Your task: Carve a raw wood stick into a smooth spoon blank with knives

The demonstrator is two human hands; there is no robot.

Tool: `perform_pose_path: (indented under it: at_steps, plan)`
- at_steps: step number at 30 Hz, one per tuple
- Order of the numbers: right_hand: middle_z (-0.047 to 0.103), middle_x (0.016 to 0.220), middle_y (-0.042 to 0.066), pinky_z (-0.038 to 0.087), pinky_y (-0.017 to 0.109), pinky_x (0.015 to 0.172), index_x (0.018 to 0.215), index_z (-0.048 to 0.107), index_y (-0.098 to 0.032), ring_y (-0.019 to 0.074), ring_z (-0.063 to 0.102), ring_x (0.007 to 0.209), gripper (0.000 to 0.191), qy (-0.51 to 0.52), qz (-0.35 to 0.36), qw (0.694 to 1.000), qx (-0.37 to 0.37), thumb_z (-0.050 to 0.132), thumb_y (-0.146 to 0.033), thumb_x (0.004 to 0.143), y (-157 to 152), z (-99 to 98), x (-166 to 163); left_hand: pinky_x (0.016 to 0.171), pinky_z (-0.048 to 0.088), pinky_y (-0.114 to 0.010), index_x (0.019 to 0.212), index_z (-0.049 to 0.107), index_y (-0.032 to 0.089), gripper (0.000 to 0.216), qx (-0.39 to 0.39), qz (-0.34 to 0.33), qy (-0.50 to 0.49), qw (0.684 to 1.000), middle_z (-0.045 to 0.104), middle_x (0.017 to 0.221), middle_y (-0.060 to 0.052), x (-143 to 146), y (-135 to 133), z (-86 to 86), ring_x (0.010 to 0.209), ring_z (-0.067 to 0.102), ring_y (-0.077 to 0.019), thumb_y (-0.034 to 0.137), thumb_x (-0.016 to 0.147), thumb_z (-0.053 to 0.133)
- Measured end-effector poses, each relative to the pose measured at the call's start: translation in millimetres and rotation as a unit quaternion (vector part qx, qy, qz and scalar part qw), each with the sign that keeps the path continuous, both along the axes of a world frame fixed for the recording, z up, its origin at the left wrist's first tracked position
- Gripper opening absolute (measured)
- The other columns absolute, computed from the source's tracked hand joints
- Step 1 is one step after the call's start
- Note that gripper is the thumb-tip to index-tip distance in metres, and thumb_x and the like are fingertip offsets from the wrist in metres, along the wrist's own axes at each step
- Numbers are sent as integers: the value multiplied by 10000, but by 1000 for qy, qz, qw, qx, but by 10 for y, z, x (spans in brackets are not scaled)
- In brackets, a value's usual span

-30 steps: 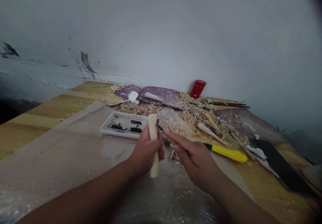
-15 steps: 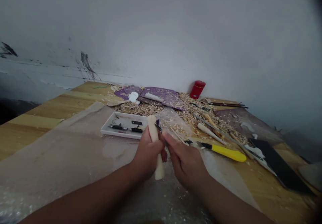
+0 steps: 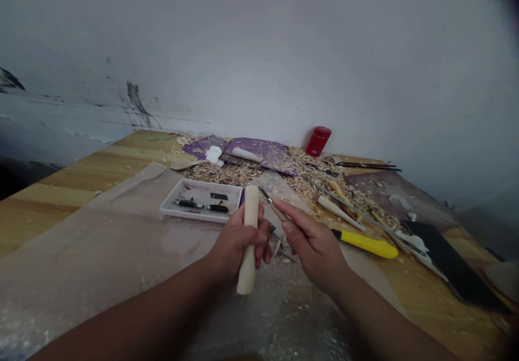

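Observation:
My left hand [image 3: 237,239] grips a pale wooden stick [image 3: 248,236], held nearly upright over the plastic sheet [image 3: 101,242]. My right hand [image 3: 314,247] holds a thin carving knife [image 3: 271,203], its blade pointing up and left beside the top part of the stick. A few wood chips lie on the sheet just below both hands.
A white tray [image 3: 203,201] with small blades and pens lies behind my left hand. A yellow-handled tool [image 3: 367,245], wooden handles and several metal tools lie at the right among shavings [image 3: 300,174]. Purple mats [image 3: 259,153] and a red can [image 3: 318,141] sit by the wall. A black slab [image 3: 450,266] lies far right.
My right hand has drawn back to the right, lifting the knife off the stick. My left hand has turned the stick more upright.

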State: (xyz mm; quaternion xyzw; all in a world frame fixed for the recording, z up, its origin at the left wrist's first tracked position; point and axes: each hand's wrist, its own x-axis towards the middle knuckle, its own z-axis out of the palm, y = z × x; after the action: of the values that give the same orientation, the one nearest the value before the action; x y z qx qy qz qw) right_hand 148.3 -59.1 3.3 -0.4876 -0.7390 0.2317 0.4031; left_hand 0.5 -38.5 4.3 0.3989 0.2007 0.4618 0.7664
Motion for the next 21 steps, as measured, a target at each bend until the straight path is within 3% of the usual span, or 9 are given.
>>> perform_pose_path:
  at_steps: [5,13,21]
  plan:
    - [529,1168,-5,458,286,774,1217,402,-308,139,561,929,396,-58,23,997,44,383,-227,830,-16,78,40,427,374,-242,723,361,186,240,4,-13,-17,1000,398,394,87,-49,75,-18,284,334,-57,57,526,407]
    - [638,967,13,474,304,693,1218,408,-299,135,602,732,395,-135,32,989,45,367,-227,831,-56,150,43,386,345,-227,704,371,185,220,0,-7,-20,1000,367,362,91,-70,105,-70,261,319,-63,62,526,406]
    - [643,944,12,470,298,696,1218,409,-290,128,600,703,390,-158,31,986,41,352,-229,837,-69,176,49,363,310,-207,692,363,186,239,-7,32,36,999,369,392,94,-97,113,5,279,313,-55,42,512,426]
